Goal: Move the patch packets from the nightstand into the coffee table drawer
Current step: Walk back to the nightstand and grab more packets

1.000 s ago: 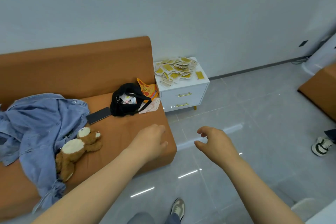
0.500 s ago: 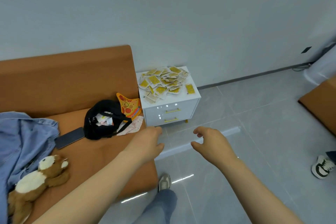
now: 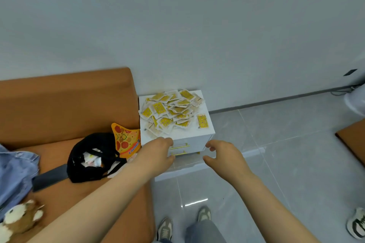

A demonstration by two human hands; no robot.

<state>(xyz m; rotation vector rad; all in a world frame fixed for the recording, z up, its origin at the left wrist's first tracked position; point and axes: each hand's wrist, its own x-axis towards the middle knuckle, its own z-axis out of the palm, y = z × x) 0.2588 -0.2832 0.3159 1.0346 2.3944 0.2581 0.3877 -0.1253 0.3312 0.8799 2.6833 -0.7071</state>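
A heap of yellow-and-white patch packets (image 3: 169,111) covers the top of a small white nightstand (image 3: 209,134) with two gold drawer handles, standing against the wall beside the sofa. One packet (image 3: 202,121) lies apart near the right edge. My left hand (image 3: 158,154) reaches forward in front of the nightstand's drawers, fingers loosely curled and holding nothing. My right hand (image 3: 223,154) is stretched out at the nightstand's lower right corner, fingers relaxed, also empty. Neither hand touches the packets. The coffee table is out of sight.
An orange sofa (image 3: 59,104) on the left carries a black bag (image 3: 92,156), a pizza-print pouch (image 3: 126,140), a dark phone (image 3: 49,176), a denim shirt (image 3: 13,173) and a plush bear (image 3: 17,219). Grey tiled floor (image 3: 276,163) spreads right; another person's shoe (image 3: 355,225) is at far right.
I have stepped closer to the nightstand, which now sits larger and nearer my hands. Both hands have extended toward its front; they stay empty.
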